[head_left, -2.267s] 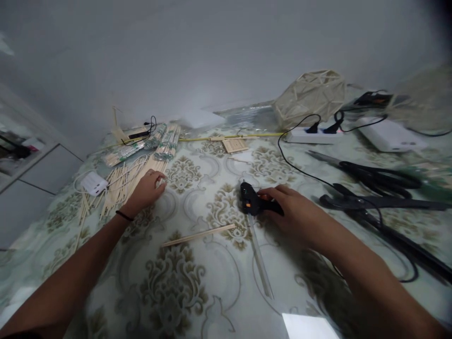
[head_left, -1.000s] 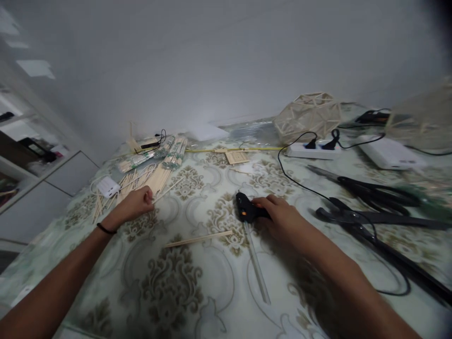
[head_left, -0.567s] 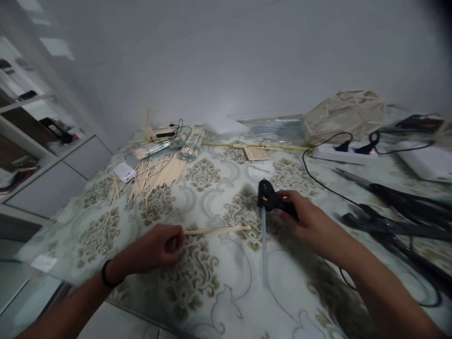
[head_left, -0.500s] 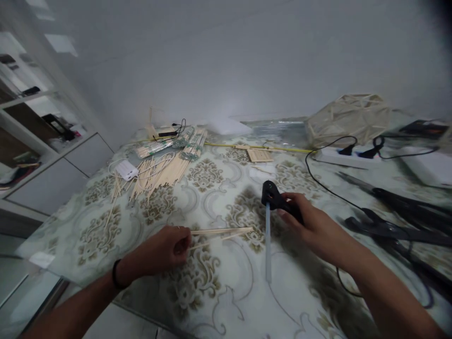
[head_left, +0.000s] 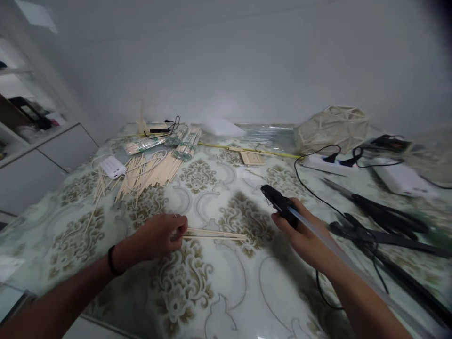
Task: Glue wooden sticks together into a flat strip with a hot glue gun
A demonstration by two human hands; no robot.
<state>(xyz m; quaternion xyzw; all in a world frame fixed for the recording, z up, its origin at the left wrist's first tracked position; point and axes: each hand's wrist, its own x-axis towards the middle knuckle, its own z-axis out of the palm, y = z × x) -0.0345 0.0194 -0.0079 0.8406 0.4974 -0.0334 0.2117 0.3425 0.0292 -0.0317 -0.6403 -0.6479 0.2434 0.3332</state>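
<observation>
A plain grey wall (head_left: pixel 219 61) rises behind a table (head_left: pixel 229 268) topped with a floral-patterned cover (head_left: pixel 187 282). At left stands a pale cabinet (head_left: pixel 24 181), open shelves (head_left: pixel 13 133) above closed fronts (head_left: pixel 67 143). The light is dim.

Looks like a home, with a flowery tablecloth (head_left: pixel 219 278) and white cupboard (head_left: pixel 67 148). Looks crafty too, with wooden sticks (head_left: pixel 160 173) and a glue gun (head_left: pixel 280 201).
</observation>
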